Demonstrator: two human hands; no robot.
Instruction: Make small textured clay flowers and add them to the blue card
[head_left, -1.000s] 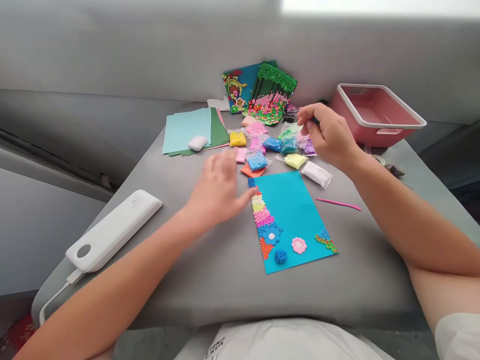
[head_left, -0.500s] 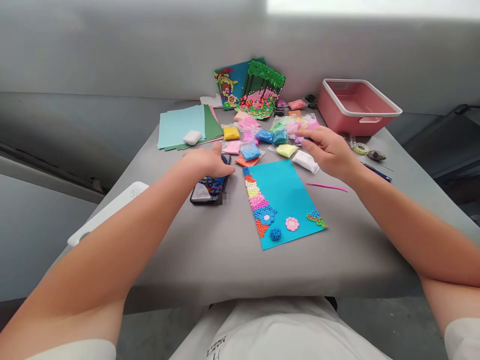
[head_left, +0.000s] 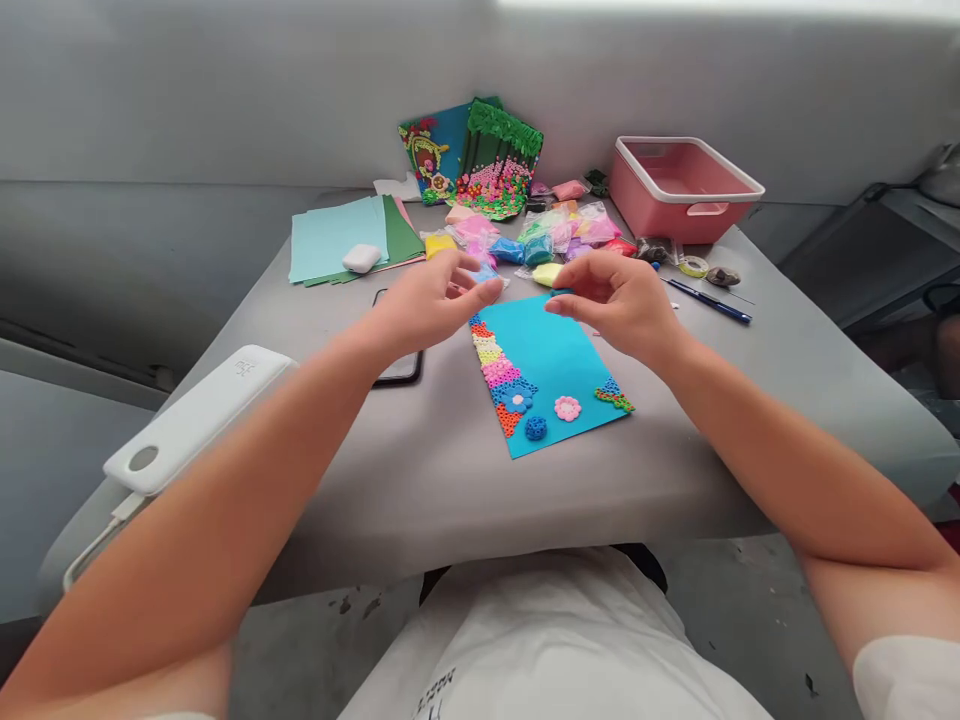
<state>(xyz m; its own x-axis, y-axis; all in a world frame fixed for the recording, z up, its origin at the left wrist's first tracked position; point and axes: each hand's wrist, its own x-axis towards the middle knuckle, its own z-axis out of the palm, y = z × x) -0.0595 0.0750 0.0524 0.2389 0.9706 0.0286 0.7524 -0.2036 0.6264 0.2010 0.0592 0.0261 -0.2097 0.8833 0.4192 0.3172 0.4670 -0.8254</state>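
Observation:
A blue foam sheet (head_left: 559,355) lies on the grey table (head_left: 450,470). A strip of coloured bead-like clay runs down its left edge, and two flowers and a blue ball sit near its front. My right hand (head_left: 619,305) hovers over the sheet's far edge, fingertips pinched on a small blue-green piece (head_left: 562,292). My left hand (head_left: 431,300) is just left of the sheet's far corner, fingers stretched toward the right hand and holding nothing. A dark phone (head_left: 399,368) lies partly under my left wrist.
Clay packets (head_left: 525,243) lie in a heap behind the sheet, with finished pictures (head_left: 476,158) against the wall. A pink tub (head_left: 682,185) stands back right, with a pen (head_left: 705,300) and tape roll (head_left: 694,266) near it. Paper sheets (head_left: 334,240), a white case (head_left: 361,258) and a power bank (head_left: 195,420) are on the left.
My right hand came down from the clay packets to the sheet's far edge. My left hand moved off the phone toward the right hand. The camera pulled back.

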